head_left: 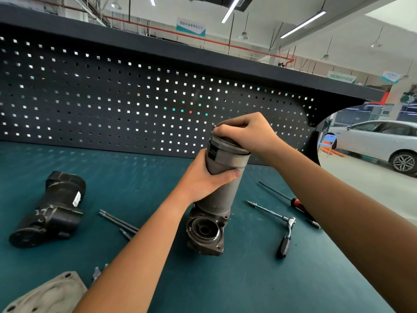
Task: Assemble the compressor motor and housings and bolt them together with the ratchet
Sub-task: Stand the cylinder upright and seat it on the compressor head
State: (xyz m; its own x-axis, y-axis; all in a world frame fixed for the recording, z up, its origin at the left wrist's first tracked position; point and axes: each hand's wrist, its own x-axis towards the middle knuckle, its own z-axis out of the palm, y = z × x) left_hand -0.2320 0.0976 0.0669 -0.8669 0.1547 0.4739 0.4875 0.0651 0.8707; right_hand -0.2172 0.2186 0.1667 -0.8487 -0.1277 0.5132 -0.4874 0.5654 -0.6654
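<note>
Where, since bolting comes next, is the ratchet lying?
In the head view the ratchet lies on the teal bench, right of the upright grey housing, just nearer the person than the red-handled screwdriver.

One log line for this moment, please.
left hand grips cylinder | right hand holds its top | ratchet lies on bench | bolts loose

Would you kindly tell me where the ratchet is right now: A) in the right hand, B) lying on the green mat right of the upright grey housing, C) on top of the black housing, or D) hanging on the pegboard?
B: the ratchet lies on the green mat, right of the grey housing, which the left hand and right hand grip.
</note>
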